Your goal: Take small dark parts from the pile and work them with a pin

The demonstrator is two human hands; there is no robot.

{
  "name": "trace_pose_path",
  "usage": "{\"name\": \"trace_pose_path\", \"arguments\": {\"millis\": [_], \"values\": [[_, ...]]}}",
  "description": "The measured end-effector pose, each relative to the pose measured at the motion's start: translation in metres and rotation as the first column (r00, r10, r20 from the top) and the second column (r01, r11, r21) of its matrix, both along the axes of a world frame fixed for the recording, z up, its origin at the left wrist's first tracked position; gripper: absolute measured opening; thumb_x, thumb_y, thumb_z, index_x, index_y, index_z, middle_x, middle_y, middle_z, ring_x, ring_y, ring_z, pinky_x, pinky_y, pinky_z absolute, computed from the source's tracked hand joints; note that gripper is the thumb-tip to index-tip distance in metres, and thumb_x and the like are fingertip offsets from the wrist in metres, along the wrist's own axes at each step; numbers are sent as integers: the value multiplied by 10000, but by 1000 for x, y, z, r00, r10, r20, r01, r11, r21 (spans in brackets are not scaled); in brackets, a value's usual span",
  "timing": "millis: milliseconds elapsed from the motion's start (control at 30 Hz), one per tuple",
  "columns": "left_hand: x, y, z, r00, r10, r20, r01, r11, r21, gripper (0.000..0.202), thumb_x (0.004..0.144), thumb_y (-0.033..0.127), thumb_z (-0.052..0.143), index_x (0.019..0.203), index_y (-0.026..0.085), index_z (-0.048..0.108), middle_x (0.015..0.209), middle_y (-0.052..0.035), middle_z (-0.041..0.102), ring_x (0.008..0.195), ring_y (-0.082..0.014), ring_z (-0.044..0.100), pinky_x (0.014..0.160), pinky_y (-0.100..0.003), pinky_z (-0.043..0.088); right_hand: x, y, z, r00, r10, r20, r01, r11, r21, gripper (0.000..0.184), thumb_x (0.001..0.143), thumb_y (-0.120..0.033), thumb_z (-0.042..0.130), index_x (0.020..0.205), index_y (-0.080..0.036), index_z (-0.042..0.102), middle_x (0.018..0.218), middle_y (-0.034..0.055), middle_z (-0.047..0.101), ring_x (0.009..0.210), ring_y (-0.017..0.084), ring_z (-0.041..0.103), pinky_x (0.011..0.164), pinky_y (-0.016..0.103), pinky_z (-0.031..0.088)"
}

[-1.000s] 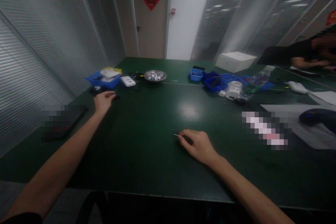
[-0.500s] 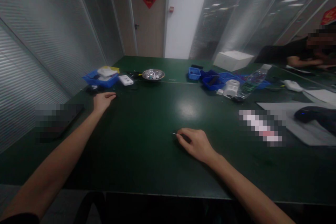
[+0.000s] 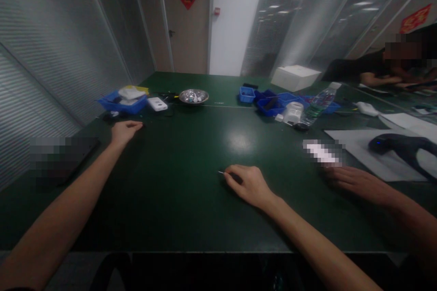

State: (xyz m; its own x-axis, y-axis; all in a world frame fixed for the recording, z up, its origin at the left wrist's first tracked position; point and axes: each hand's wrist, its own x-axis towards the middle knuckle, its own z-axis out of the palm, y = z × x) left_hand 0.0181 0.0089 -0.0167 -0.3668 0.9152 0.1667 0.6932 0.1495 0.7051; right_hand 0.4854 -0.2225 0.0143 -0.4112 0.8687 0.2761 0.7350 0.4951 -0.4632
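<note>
My right hand rests on the dark green table near the middle, its fingers pinched on a thin metal pin whose tip sticks out to the left. My left hand lies far out to the left on the table, fingers curled loosely together, close to a small dark object and a blue tray. I cannot see anything in the left hand.
A steel bowl and a white box stand at the back left. Blue bins, a white jar and a water bottle stand back right. Another person's hand lies on the table at right.
Another person's hand and forearm have come into view at the right. My own two hands have barely moved; the camera has turned slightly right.
</note>
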Motion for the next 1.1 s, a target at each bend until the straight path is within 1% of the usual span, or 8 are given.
{"name": "trace_pose_path", "arguments": {"millis": [333, 467, 533, 633, 733, 800, 900, 1100], "values": [[-2, -2, 8, 988, 67, 141, -60, 996, -59, 305, 795, 180, 787, 1098, 143, 774, 883, 20, 754, 844, -150, 612, 793, -261, 466, 2, 1, -4, 1000, -8, 15, 8, 1000, 7, 256, 1038, -354, 494, 1001, -224, 711, 835, 14, 717, 658, 133, 622, 664, 256, 446], [11, -12, 18, 986, -138, 91, 146, 985, -88, 251, 785, 259, 810, 1028, 196, 801, 1006, -32, 773, 949, -211, 667, 859, -307, 487, 1, 1, -4, 1000, -14, 5, 14, 1000, -1, 248, 1042, -361, 493, 1010, -228, 700, 860, 10, 723, 668, 132, 627, 642, 248, 434], [38, -27, 25, 913, -401, 72, 407, 904, -127, 249, 798, 316, 802, 1030, 226, 803, 1087, -45, 764, 1019, -233, 673, 912, -331, 487, 0, 2, -5, 1000, -29, -7, 29, 1000, 0, 231, 1038, -356, 499, 1027, -228, 691, 895, 11, 732, 670, 131, 630, 630, 244, 427], [106, -66, 32, 670, -734, 115, 743, 659, -118, 263, 853, 377, 757, 1075, 241, 789, 1112, -45, 749, 995, -221, 676, 878, -335, 504, 0, 2, -5, 998, -61, -24, 62, 998, 7, 199, 1025, -356, 520, 1039, -227, 670, 886, 6, 734, 623, 125, 610, 614, 246, 412], [179, -115, 32, 394, -913, 109, 919, 393, -32, 262, 915, 390, 709, 1111, 228, 772, 1063, -50, 733, 887, -186, 656, 788, -306, 499, 1, 1, -4, 998, -56, -34, 56, 998, -1, 181, 1016, -357, 535, 1009, -224, 658, 827, -2, 716, 591, 122, 585, 595, 243, 391], [211, -141, 29, 306, -943, 131, 950, 312, 22, 274, 936, 368, 696, 1157, 214, 749, 1030, -51, 719, 834, -168, 637, 755, -291, 495, 1, 0, -3, 998, -45, -38, 44, 999, -3, 175, 1009, -350, 545, 965, -220, 654, 799, -3, 701, 596, 124, 580, 591, 242, 378], [227, -162, 25, 282, -952, 119, 955, 290, 58, 277, 953, 331, 683, 1200, 212, 723, 1048, -57, 697, 852, -167, 625, 779, -299, 497, 3, -1, -2, 998, -39, -50, 39, 999, 3, 169, 998, -337, 556, 919, -216, 644, 772, -6, 683, 600, 125, 572, 596, 245, 368], [221, -163, 24, 271, -962, 37, 957, 273, 100, 199, 955, 281, 685, 1137, 214, 727, 1052, -53, 673, 941, -184, 608, 812, -305, 480, 9, -2, -5, 999, -36, -39, 36, 999, -7, 178, 989, -336, 557, 892, -214, 644, 765, -7, 672, 611, 127, 570, 614, 252, 367]]}}
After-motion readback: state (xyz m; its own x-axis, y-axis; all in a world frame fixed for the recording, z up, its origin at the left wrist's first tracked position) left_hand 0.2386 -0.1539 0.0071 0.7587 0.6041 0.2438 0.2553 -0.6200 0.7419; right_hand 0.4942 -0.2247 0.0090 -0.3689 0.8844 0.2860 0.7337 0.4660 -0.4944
